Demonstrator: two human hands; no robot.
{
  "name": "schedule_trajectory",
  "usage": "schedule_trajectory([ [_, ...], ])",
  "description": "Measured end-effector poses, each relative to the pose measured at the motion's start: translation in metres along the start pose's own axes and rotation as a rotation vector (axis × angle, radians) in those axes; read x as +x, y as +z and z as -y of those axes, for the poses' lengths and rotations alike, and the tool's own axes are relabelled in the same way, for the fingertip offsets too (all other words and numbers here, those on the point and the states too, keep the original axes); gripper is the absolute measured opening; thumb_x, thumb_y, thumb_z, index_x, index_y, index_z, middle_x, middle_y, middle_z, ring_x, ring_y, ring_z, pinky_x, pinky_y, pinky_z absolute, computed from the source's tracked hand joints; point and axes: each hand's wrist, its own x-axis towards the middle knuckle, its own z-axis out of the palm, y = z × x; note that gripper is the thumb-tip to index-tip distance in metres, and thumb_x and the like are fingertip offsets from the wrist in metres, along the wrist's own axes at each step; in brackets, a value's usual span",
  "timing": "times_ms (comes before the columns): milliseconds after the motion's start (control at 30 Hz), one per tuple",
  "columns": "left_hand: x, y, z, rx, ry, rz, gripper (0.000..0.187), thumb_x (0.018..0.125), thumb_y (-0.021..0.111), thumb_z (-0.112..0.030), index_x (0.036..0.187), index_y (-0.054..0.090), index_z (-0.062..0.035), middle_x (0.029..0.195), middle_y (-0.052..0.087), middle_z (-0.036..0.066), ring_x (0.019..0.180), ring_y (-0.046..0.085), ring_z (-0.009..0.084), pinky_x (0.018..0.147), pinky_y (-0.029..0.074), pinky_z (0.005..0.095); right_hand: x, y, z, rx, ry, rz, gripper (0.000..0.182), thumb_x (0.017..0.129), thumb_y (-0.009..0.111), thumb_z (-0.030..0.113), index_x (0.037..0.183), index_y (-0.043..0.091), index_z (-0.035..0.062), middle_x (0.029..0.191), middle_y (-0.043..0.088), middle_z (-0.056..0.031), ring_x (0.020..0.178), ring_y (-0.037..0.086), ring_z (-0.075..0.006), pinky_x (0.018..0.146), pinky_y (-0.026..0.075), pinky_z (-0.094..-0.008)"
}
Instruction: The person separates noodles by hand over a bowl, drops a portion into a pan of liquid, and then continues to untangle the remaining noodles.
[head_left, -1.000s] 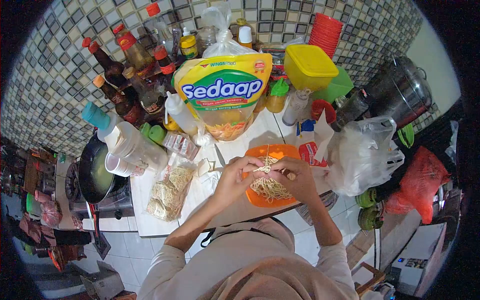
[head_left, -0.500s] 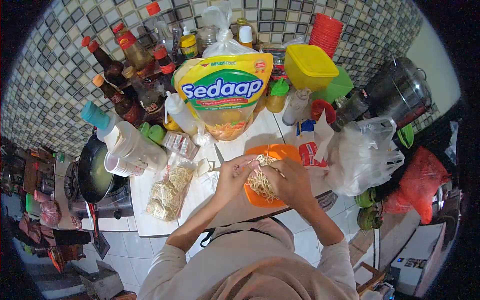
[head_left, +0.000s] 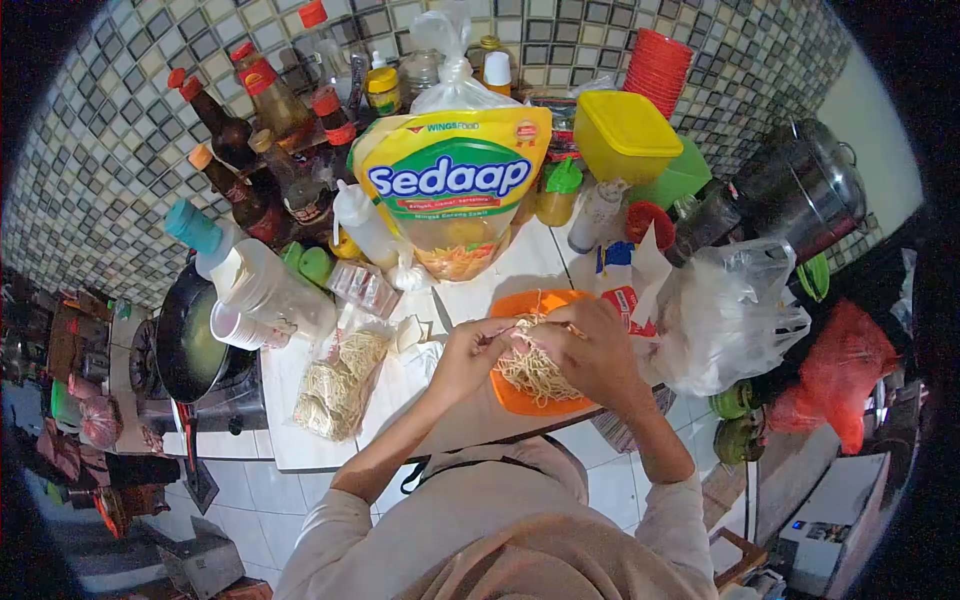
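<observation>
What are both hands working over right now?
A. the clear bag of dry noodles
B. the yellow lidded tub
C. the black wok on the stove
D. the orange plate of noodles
D: the left hand and the right hand meet above the orange plate, pinching strands of the noodles heaped on it.

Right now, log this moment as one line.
left hand: pinching noodle strands | right hand: on noodles | orange plate: under noodles | bagged noodles: left of hands | Sedaap bag: behind plate
</observation>
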Motion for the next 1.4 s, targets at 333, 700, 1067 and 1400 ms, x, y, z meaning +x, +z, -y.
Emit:
schedule_trajectory([
  [333, 0.003, 0.0, -0.002, -0.312, -0.178, 0.013, 0.019, 0.086, 0.049, -0.016, 0.082, 0.059, 0.0001, 0.074, 0.059, 0.004, 0.068, 0.051, 0.0082, 0.064, 0.04, 0.0209, -0.012, 0.005, -0.006, 0.098, 0.212, -0.064, 0.019, 0.065, 0.065, 0.011, 0.084, 0.061, 0.0132, 0.074, 0.053, -0.0023, 0.071, 0.051, -0.0199, 0.063, 0.039, -0.0332],
  [700, 0.004, -0.003, 0.004, -0.16, -0.184, 0.037, 0.017, 0.079, 0.058, -0.008, 0.091, 0.061, 0.0031, 0.081, 0.062, 0.006, 0.075, 0.056, 0.0097, 0.071, 0.044, 0.0223, -0.012, -0.001, -0.01, 0.06, 0.071, 0.044, 0.022, 0.065, 0.063, 0.011, 0.085, 0.059, 0.0186, 0.079, 0.054, 0.0009, 0.073, 0.051, -0.0182, 0.062, 0.037, -0.0323],
  [1067, 0.004, -0.009, 0.006, -0.745, -0.548, 0.049, 0.027, 0.08, 0.058, -0.023, 0.102, 0.055, -0.0091, 0.095, 0.058, -0.001, 0.083, 0.053, 0.01, 0.07, 0.041, 0.026, -0.018, 0.016, 0.002, -0.004, 0.058, 0.063, 0.025, 0.068, 0.06, 0.019, 0.092, 0.059, 0.0227, 0.092, 0.055, 0.0013, 0.085, 0.054, -0.0161, 0.072, 0.039, -0.0347],
  [1400, 0.003, -0.005, 0.005, -0.822, -0.583, 0.121, 0.029, 0.078, 0.06, -0.029, 0.102, 0.055, -0.0135, 0.08, 0.054, -0.004, 0.074, 0.05, 0.0083, 0.064, 0.037, 0.0245, -0.029, 0.038, -0.002, -0.017, -0.15, -0.096, 0.04, 0.062, 0.064, 0.021, 0.1, 0.053, 0.0248, 0.089, 0.052, 0.0036, 0.086, 0.053, -0.0157, 0.071, 0.04, -0.0326],
])
